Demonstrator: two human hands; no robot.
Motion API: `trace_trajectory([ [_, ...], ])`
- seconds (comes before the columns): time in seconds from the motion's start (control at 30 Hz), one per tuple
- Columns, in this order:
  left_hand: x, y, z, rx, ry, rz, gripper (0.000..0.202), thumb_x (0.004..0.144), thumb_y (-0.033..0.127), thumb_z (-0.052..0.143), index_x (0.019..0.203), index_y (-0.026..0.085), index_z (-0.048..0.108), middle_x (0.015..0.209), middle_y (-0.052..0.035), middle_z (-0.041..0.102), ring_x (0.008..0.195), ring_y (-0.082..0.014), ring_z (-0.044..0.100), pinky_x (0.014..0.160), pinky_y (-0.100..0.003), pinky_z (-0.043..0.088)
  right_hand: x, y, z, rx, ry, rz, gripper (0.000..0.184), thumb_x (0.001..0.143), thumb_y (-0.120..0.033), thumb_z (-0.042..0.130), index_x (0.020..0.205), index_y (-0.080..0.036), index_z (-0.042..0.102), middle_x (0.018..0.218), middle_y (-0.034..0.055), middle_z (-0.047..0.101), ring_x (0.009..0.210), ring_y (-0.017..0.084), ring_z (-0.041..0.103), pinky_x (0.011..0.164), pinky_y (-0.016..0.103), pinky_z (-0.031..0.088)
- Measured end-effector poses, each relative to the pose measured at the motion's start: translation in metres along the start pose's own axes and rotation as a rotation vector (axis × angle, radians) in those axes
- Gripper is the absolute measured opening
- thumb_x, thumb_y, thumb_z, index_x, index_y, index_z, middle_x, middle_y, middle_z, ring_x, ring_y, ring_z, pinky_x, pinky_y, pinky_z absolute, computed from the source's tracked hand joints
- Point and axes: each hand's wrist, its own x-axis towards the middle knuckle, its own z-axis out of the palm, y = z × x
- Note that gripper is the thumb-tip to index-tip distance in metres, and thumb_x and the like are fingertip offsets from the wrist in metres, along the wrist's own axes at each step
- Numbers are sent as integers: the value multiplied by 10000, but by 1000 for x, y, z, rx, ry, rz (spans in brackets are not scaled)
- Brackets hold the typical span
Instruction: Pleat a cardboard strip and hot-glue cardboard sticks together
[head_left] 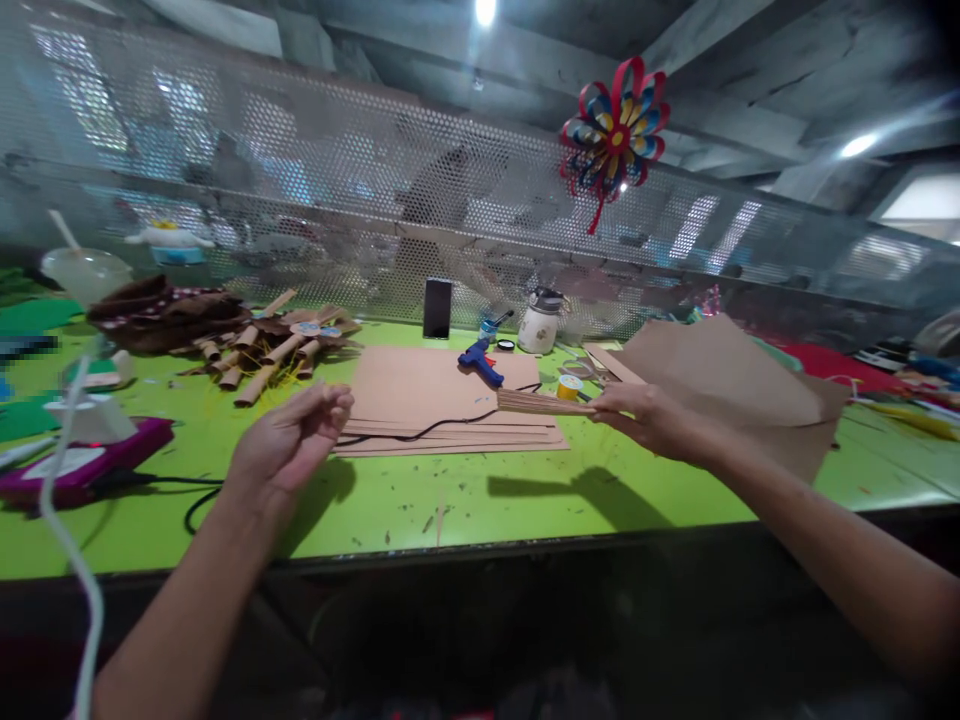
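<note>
My right hand (645,415) pinches one end of a folded brown paper strip (536,402), whose layered edges point left above the table. My left hand (296,435) is raised on the other side, with fingers curled and thumb against them; whatever lies between its fingertips is too small to make out. Between the hands lies a stack of brown cardboard sheets (405,390) on the green table. A blue glue gun (480,362) rests on the stack, and its black cord (431,432) trails across the sheets. Just beyond the strip sits a yellow spool (570,387).
Large brown paper sheets (720,375) lie at right, beside scissors (585,370). A phone (438,308) and a white jar (541,322) stand by the perforated screen (337,200). Rolled brown paper tubes (259,383) and a purple power strip (90,465) are at left.
</note>
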Motion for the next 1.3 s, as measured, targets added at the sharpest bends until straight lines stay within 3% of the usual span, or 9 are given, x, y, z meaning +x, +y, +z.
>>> trace_trajectory([
  [0.13,-2,-1,-1,37,31,73,261,846,-44,383,723,50,592,685,-70,597,653,-93,593,583,-153,542,7,-4,10,11,9,14,239,936,-279,459,922,-168,671,781,80,645,696,182,559,633,283,414],
  [0.27,-8,3,5,-41,-51,105,232,868,8,398,748,86,580,814,-87,621,741,-114,607,613,-183,556,13,-8,27,35,-6,14,232,934,-238,461,851,-159,662,755,76,624,700,180,547,646,285,403],
  [0.37,-12,7,10,-204,-145,39,263,895,38,358,705,104,529,722,-51,564,679,-85,576,536,-126,509,15,-9,33,58,-35,7,222,935,-230,463,851,-154,655,759,72,615,699,176,540,649,284,396],
  [0.47,-10,7,8,-179,-175,12,268,873,9,354,669,102,501,615,-14,482,570,-74,516,431,-113,430,13,-9,30,79,-26,-9,230,942,-237,454,860,-148,650,754,66,597,696,167,528,651,278,390],
  [0.57,-9,2,2,-52,-100,120,259,840,-5,408,619,102,487,571,-2,449,541,-80,479,444,-150,437,10,-11,23,69,-38,-26,258,953,-250,437,855,-148,652,744,61,575,701,166,514,648,278,384],
  [0.7,-10,-2,-1,33,-15,165,227,793,-30,454,610,94,508,572,-3,449,555,-82,453,490,-166,440,9,-14,21,64,-69,-32,275,963,-259,421,878,-150,659,760,64,572,732,170,520,667,283,394],
  [0.97,-16,7,-2,129,140,305,244,751,-37,449,557,95,518,555,-3,438,546,-82,425,489,-156,413,3,-6,26,36,-55,-24,250,958,-248,435,912,-163,666,789,78,600,742,179,535,670,292,413],
  [1.13,-15,18,-4,73,210,306,240,757,-61,434,580,91,491,568,7,434,550,-68,419,502,-142,420,0,-3,28,88,-38,-35,251,954,-279,448,934,-172,674,793,76,611,749,176,557,682,293,430],
  [1.3,-6,29,-18,60,292,288,252,789,-50,402,604,106,473,566,14,443,549,-63,436,495,-120,437,5,-4,23,93,-66,11,246,938,-257,460,900,-167,686,796,80,646,737,176,573,679,292,437],
])
